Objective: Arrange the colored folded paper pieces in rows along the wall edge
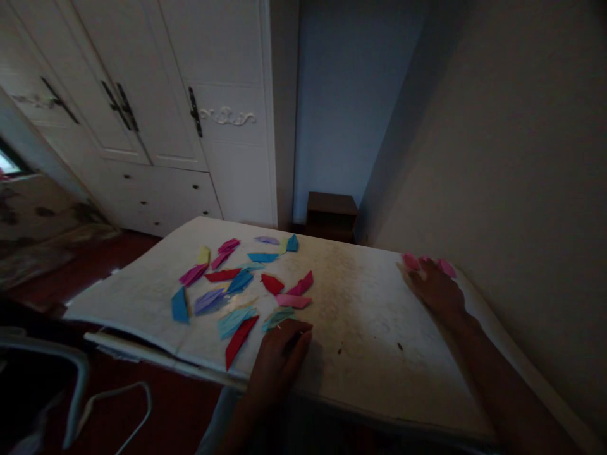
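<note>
Many folded paper pieces lie scattered over the left half of a white table [161, 278]. My left hand [284, 354] is at the table's near edge, its fingers curled in and the thumb close to them. What those fingers hold, if anything, is too dark to make out. Just beyond its knuckles lies a teal paper piece [279, 317], with a red strip [241, 341] to its left. At the far right corner, my right hand [439, 287] is closed over pink folded paper [446, 267]. Another pink piece [410, 261] shows at its left side; the fingertips are partly hidden.
A white wardrobe [237, 158] stands behind the table, and a small brown cabinet [332, 203] is in the back corner. The wall [512, 177] runs along the right side. White metal tubing [80, 379] is at the lower left.
</note>
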`<state>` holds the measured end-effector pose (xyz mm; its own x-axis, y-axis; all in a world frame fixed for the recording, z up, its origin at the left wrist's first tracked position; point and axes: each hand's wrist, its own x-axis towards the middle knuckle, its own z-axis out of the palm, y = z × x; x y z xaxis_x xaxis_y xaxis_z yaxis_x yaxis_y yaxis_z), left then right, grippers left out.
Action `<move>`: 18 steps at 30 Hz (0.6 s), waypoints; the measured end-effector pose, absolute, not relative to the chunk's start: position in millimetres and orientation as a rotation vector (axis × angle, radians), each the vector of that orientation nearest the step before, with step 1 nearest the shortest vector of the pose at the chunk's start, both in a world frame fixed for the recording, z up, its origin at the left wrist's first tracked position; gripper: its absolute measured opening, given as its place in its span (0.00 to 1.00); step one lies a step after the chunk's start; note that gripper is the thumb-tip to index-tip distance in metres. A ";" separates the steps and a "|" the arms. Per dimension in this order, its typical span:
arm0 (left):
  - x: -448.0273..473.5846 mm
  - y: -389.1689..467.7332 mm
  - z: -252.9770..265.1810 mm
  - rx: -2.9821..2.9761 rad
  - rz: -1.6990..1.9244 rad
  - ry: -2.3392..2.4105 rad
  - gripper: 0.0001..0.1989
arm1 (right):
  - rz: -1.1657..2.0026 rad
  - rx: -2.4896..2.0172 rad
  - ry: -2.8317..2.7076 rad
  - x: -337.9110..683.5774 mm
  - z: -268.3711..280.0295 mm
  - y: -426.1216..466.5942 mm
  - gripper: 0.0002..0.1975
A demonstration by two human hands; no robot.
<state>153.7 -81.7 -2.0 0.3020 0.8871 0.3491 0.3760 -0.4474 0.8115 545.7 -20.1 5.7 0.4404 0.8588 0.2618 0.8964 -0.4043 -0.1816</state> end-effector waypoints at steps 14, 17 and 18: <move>141.7 -104.0 4.6 2.033 1.126 0.951 0.10 | 0.422 -1.450 -2.315 410.2 6.2 -46.6 0.28; 128.2 -105.4 5.0 2.156 1.121 0.936 0.10 | 0.428 -1.348 -2.423 402.8 6.7 -52.2 0.28; 120.9 -103.7 5.0 2.201 1.129 0.969 0.10 | 0.423 -1.329 -2.453 401.1 7.6 -54.2 0.28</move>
